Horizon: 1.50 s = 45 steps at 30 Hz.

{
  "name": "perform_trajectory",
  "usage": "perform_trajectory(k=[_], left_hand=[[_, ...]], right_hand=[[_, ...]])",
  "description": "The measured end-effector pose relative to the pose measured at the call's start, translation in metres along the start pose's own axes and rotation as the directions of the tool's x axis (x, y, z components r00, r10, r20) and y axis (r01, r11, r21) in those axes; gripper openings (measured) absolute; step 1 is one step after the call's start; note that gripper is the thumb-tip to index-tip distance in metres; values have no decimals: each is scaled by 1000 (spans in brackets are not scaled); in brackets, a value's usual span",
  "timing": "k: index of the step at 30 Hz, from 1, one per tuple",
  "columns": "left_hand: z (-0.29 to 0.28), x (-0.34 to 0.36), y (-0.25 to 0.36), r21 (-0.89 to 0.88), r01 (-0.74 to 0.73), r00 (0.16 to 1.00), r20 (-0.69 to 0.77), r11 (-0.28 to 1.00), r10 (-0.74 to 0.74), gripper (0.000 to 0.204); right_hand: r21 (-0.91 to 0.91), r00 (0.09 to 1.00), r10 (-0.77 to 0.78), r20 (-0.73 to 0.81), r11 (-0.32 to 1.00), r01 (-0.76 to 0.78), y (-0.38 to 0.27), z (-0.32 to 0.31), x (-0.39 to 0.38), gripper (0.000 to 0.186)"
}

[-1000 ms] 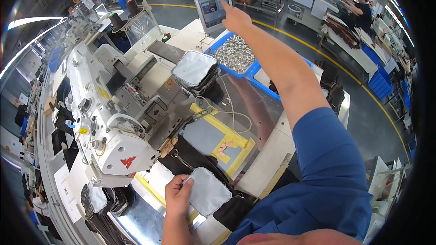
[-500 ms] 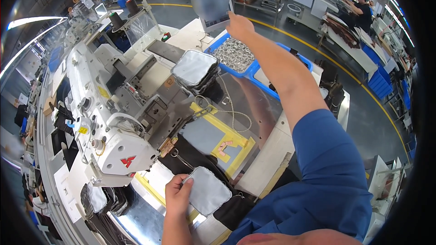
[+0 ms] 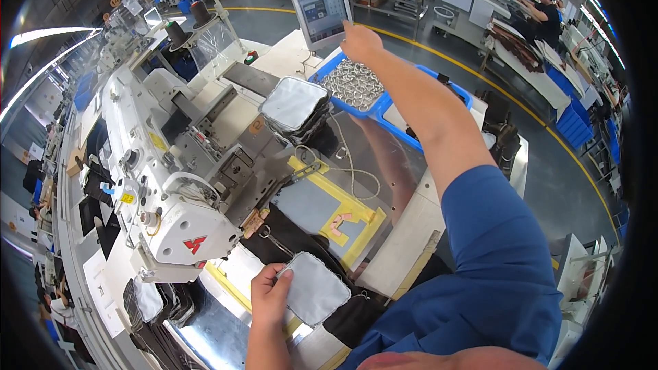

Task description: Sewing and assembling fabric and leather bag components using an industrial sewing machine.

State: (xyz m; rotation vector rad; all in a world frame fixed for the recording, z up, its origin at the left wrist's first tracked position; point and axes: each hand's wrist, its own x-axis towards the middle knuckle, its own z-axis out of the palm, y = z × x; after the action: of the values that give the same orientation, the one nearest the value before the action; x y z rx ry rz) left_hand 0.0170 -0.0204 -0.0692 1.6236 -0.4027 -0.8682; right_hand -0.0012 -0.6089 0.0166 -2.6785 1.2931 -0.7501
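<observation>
My left hand [image 3: 269, 292] grips the edge of a pale grey, rounded-square fabric patch [image 3: 317, 289], thumb on top. The patch lies over black fabric [image 3: 282, 231] on the sewing machine's work area. My right arm stretches far forward, and its index finger reaches the lower right edge of a touch screen [image 3: 321, 8]; nothing shows in this right hand [image 3: 361, 44]. To the left is the white sewing machine head [image 3: 188, 233]. A stack of similar patches [image 3: 295, 104] sits beyond it, next to a blue tray [image 3: 373, 111] full of metal rings [image 3: 353, 85].
A clamp plate with yellow tape [image 3: 370, 223] lies between my arms, with a looped cord [image 3: 378, 188] by it. Another patch stack [image 3: 152, 301] stands at the lower left. Thread cones [image 3: 176, 33] rise at the back left. A co-worker [image 3: 546, 17] works at the far right.
The touch screen, blurred before, now shows sharply. Both hands stay nearly where they were, the left one still on the patch.
</observation>
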Motion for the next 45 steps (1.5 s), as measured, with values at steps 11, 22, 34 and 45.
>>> perform_trajectory(k=[11,22,34,45], left_hand=[[0,0,1,14,-17,1000,4,1000,17,8],[1,0,3,16,-15,1000,-5,1000,15,8],[2,0,4,6,-10,1000,-4,1000,10,8],[-2,0,2,75,29,1000,0,997,-29,13]], right_hand=[[-29,1000,20,-6,999,-21,3,-2,1,57],[-11,994,34,101,999,-33,13,11,-6,63],[157,996,-10,-84,987,23,15,-12,21,83],[78,999,-36,-36,996,39,9,-13,45,94]])
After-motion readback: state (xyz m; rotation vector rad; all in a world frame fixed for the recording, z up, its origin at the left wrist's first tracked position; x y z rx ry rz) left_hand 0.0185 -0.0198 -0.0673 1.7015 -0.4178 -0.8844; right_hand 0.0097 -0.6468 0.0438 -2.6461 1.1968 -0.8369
